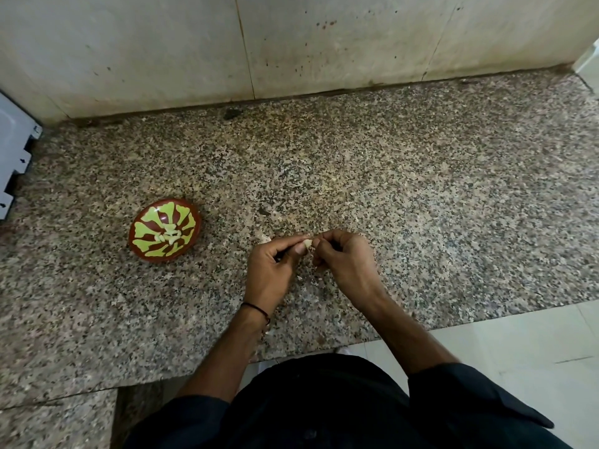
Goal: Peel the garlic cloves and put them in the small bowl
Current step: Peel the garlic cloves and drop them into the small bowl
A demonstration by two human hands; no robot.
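A pale garlic clove (307, 244) sits between my two hands, just above the granite counter (421, 205). My left hand (272, 270) pinches it with thumb and forefinger. My right hand (343, 257) has its curled fingertips on the clove's right end. The small red-brown bowl (137, 244) with a yellow-green pattern stands to the left of my hands. Several peeled cloves (168, 236) lie in its middle.
Bits of garlic skin (265, 240) lie on the counter by my left hand. A tiled wall (324, 43) rises behind the counter. A grey metal appliance (13, 157) stands at the far left edge. The counter's front edge runs below my wrists, with pale floor tiles (518, 351) at right.
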